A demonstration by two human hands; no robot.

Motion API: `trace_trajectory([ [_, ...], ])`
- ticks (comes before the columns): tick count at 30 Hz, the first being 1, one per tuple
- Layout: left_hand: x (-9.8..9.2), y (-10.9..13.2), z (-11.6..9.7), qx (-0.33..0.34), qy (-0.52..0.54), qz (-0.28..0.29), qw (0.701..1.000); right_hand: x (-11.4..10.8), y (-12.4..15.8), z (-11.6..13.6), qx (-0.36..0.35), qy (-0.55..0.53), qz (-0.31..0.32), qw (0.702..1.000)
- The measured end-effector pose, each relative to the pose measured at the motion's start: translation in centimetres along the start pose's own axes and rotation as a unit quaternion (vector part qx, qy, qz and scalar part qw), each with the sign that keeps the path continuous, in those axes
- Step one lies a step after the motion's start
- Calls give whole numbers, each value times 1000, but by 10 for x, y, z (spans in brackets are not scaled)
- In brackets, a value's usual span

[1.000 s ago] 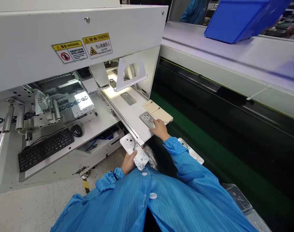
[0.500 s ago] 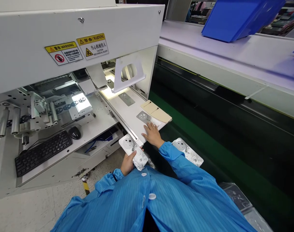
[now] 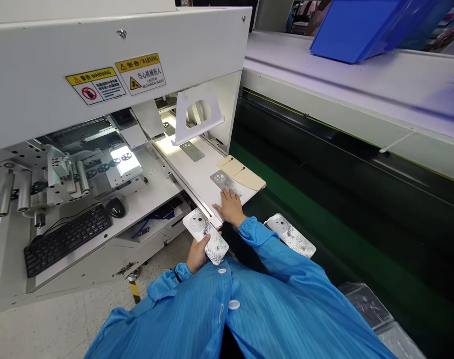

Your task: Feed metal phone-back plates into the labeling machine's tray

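Note:
My left hand [image 3: 197, 255] is closed around a white phone back cover [image 3: 212, 244] with a grey speckled pattern and a round camera area, its thumb on top. Whether more covers lie beneath it I cannot tell. My right hand [image 3: 231, 207] lies with fingers outstretched on the near end of another phone back cover [image 3: 220, 178], which is flat on the machine's white feed belt [image 3: 197, 174]. Farther up the belt lies a further cover [image 3: 192, 151], and one more [image 3: 169, 128] is by the lit opening.
A cream plate [image 3: 243, 173] edges the belt's right side. More patterned covers [image 3: 292, 235] lie by my right sleeve, above a dark green conveyor [image 3: 324, 199]. A keyboard [image 3: 68, 239] and mouse [image 3: 115, 207] sit left. A white cut-out guard [image 3: 200, 112] overhangs the belt.
My right hand has shifted slightly left on the belt. The cover farther up has moved a little toward the machine's opening. My left hand keeps its hold.

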State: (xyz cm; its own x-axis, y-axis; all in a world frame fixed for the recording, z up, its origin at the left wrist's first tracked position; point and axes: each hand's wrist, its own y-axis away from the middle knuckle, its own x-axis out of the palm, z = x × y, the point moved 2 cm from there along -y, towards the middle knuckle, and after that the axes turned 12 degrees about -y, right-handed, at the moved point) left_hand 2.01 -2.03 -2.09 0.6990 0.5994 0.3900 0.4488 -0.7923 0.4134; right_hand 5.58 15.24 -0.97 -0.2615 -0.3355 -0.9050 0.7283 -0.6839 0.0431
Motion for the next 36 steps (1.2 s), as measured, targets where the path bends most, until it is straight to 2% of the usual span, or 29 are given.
trace_trajectory([
  [27, 2, 8, -8, -16, 11, -7, 1000, 0, -8, -6, 0, -12, -1, 1000],
  [32, 4, 9, -10, -15, 25, -8, 1000, -1, -7, -5, -5, -25, -14, 1000],
  [36, 3, 9, -10, -19, 32, -4, 999, -9, 6, 2, -45, -78, -57, 994],
])
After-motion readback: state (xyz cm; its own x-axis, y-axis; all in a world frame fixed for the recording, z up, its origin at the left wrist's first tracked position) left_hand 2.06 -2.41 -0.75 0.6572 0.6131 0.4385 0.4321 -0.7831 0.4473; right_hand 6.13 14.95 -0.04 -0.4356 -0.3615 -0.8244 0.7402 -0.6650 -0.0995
